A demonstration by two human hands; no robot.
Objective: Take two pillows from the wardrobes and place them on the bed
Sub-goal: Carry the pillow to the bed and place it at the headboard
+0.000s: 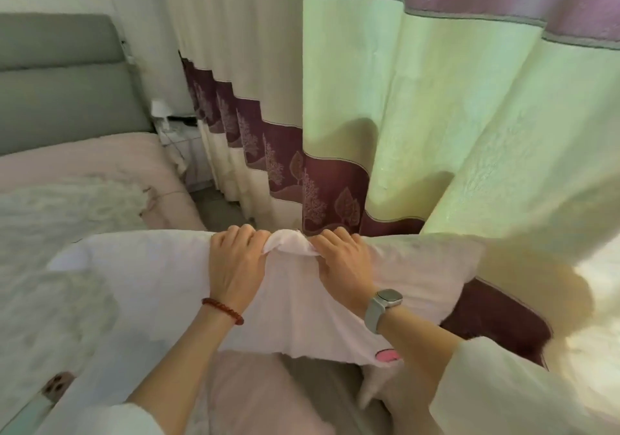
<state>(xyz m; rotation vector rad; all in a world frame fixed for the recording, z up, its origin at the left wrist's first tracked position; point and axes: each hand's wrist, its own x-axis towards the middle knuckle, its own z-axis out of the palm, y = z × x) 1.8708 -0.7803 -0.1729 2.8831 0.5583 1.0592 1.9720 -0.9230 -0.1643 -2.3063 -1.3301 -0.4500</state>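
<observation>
Pillow (188,287): pale pink, held flat at the bed's (100,166) near edge, partly over the mattress, partly over the floor gap. Left hand (235,267): closed over the pillow's far edge, fabric bunched under the fingers; red bead bracelet (223,310) worn. Right hand (342,267): clenched likewise just beside it; grey watch (382,307) worn. Curtain (385,99): hung beyond the pillow. Grey headboard (60,75): at the bed's far end.

The pillow's (285,300) far edge is being hidden by fingers (248,233); the bed (84,166) is being cut off left.
</observation>
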